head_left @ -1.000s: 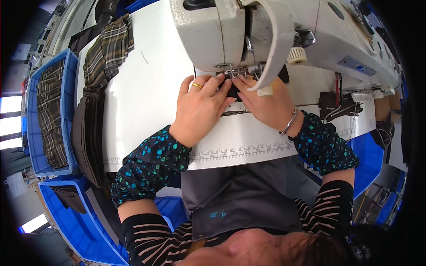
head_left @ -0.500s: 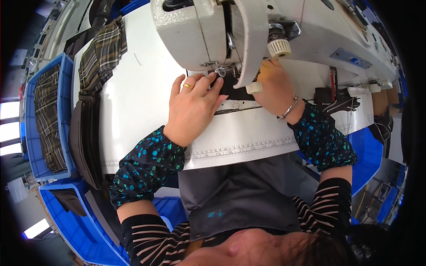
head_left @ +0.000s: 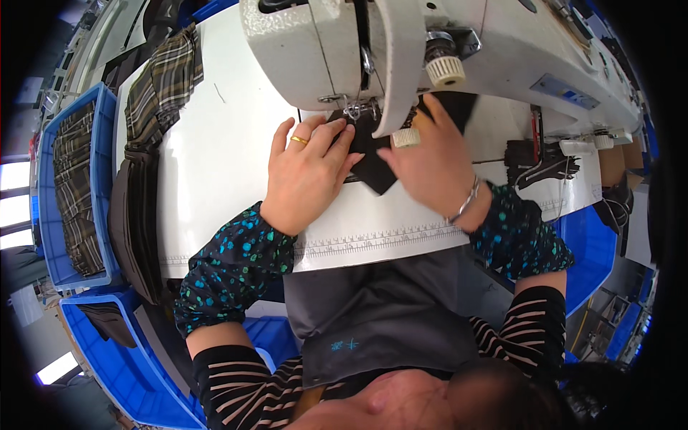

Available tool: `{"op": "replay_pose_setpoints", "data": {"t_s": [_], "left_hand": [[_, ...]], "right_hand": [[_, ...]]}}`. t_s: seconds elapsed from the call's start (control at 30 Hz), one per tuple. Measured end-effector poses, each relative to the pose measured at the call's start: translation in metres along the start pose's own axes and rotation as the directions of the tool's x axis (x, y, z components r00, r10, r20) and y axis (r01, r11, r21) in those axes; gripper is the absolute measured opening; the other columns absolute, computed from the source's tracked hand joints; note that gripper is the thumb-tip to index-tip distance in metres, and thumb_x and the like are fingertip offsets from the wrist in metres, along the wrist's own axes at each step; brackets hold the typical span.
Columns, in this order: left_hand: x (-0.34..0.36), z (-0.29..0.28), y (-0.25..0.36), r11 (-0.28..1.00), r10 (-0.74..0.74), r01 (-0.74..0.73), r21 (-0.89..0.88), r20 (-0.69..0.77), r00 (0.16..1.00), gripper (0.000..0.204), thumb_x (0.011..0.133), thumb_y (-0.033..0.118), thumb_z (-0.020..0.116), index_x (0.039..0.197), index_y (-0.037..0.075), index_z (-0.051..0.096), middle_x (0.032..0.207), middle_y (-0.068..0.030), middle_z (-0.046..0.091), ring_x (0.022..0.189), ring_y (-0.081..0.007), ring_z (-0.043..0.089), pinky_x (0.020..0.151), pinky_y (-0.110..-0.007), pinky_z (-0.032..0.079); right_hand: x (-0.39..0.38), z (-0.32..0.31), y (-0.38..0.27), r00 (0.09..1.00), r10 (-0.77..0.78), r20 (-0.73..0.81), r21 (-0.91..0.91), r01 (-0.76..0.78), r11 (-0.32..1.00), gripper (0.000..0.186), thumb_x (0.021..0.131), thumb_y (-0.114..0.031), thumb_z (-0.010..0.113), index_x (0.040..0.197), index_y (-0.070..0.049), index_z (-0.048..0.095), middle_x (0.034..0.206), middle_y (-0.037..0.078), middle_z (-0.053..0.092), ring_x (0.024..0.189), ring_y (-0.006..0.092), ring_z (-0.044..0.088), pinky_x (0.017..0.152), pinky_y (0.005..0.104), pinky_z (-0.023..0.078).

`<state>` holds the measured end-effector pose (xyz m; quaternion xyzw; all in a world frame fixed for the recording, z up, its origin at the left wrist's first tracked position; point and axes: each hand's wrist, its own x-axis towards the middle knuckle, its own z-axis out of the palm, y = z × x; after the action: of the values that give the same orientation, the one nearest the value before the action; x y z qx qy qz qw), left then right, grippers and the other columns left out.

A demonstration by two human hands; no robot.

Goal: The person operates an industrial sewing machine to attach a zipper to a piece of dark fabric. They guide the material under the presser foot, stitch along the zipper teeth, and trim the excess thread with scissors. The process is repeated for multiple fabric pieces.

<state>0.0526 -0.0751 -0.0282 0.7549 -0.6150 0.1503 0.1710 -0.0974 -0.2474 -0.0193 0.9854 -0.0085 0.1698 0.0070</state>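
A dark piece of cloth (head_left: 373,170) lies under the presser foot (head_left: 355,111) of a white sewing machine (head_left: 315,54). My left hand (head_left: 307,170), with a ring on one finger, rests flat beside the foot, its fingertips on the cloth's left edge. My right hand (head_left: 436,159), slightly blurred, lies over the cloth right of the needle area, thumb and forefinger spread apart. Part of the cloth shows beyond my right fingers, toward the back. The machine head and my right hand cover some of it.
Brown plaid cloth (head_left: 168,75) and a stack of folded dark pieces (head_left: 136,222) lie at the table's left. Blue bins (head_left: 107,179) stand beside them. Dark strips (head_left: 534,161) lie at the right. A printed ruler (head_left: 380,240) runs along the front edge.
The dark cloth has turned, with a corner now pointing toward me and more of it showing at the back right. My right hand has shifted slightly nearer with its thumb spread; the left stays nearly still.
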Motion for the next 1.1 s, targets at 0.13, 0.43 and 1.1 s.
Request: {"op": "replay_pose_setpoints", "data": {"t_s": [0.13, 0.43, 1.1], "left_hand": [[-0.003, 0.002, -0.003, 1.000, 0.006, -0.006, -0.014, -0.013, 1.000, 0.038, 0.093, 0.029, 0.078, 0.124, 0.007, 0.077, 0.125, -0.0054, 0.074, 0.120, -0.0268, 0.067, 0.106, -0.044, 0.047], [-0.003, -0.006, 0.000, 0.998, -0.004, 0.008, -0.058, 0.071, 0.997, 0.054, 0.089, 0.041, 0.079, 0.129, 0.005, 0.075, 0.135, -0.0069, 0.072, 0.119, -0.0270, 0.068, 0.104, -0.041, 0.049], [-0.003, 0.003, -0.002, 0.999, -0.023, 0.027, -0.035, 0.111, 0.994, 0.062, 0.090, 0.047, 0.074, 0.133, 0.003, 0.071, 0.139, -0.0088, 0.069, 0.128, -0.0266, 0.060, 0.109, -0.046, 0.045]], "right_hand": [[-0.019, -0.012, -0.039, 0.983, -0.176, -0.057, 0.048, 0.178, 0.983, 0.051, 0.080, -0.028, 0.078, 0.100, 0.019, 0.073, 0.085, 0.026, 0.071, 0.099, 0.0391, 0.069, 0.119, 0.0572, 0.041], [-0.011, 0.006, -0.003, 0.999, -0.028, -0.047, 0.170, 0.035, 0.985, 0.050, 0.083, -0.036, 0.083, 0.123, -0.008, 0.072, 0.126, 0.011, 0.069, 0.129, 0.0333, 0.061, 0.114, 0.0520, 0.044], [-0.004, 0.008, -0.001, 1.000, -0.004, -0.023, 0.134, 0.007, 0.991, 0.043, 0.085, -0.040, 0.082, 0.113, -0.008, 0.075, 0.129, 0.013, 0.070, 0.133, 0.0328, 0.060, 0.115, 0.0534, 0.043]]}}
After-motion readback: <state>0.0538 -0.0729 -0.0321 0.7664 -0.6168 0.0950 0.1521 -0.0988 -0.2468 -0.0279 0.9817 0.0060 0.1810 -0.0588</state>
